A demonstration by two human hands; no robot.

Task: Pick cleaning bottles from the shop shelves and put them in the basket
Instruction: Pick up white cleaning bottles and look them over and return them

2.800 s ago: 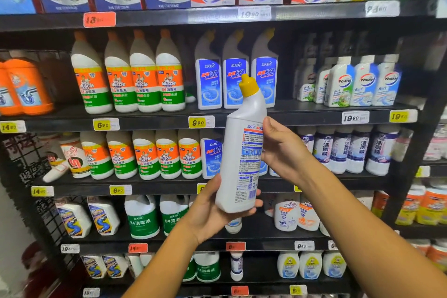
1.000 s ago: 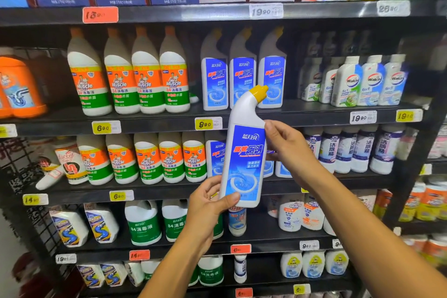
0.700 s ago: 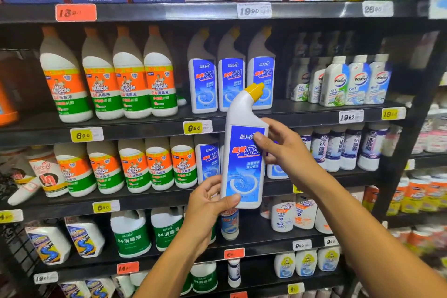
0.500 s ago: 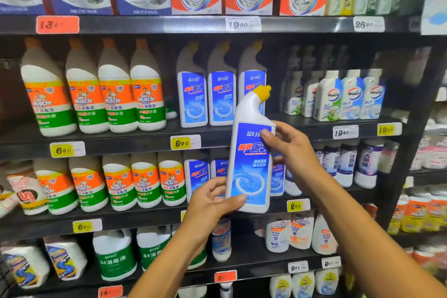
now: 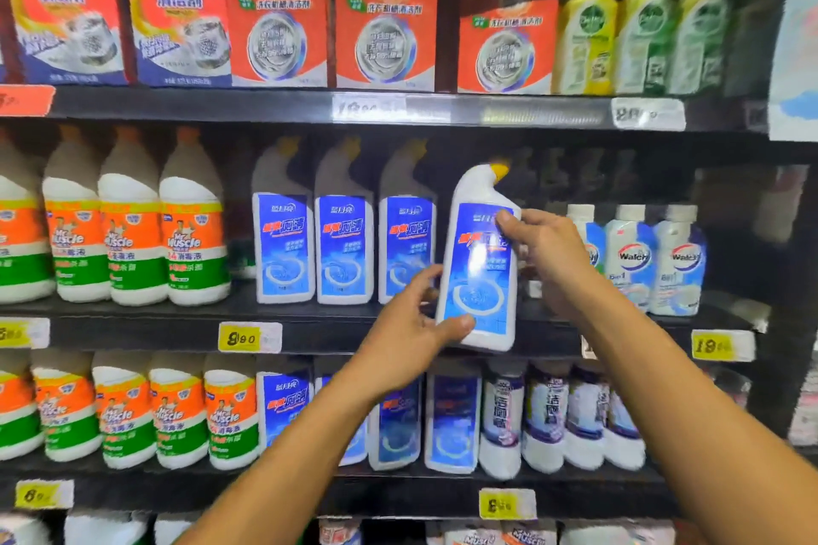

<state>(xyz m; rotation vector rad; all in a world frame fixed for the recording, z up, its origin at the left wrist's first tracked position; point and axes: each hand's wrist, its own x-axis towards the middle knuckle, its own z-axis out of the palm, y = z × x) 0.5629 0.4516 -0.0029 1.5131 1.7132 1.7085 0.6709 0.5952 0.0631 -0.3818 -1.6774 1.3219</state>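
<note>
Both the left hand (image 5: 411, 323) and right hand (image 5: 542, 252) grip the blue-labelled bottle (image 5: 480, 274), its label text motion-blurred.

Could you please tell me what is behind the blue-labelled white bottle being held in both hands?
Behind the yellow-capped, blue-labelled white bottle is the dark shelf gap right of three matching bottles; the right hand and bottle cover whatever stands there.

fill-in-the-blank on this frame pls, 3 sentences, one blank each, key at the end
1. The held bottle has a ____ cap.
2. The left hand grips the bottle near its ____.
3. To the left of the held bottle, ____ bottles with the same blue label stand on the shelf, and the right hand holds the held bottle's upper label.

Missing words: yellow; base; three
</note>
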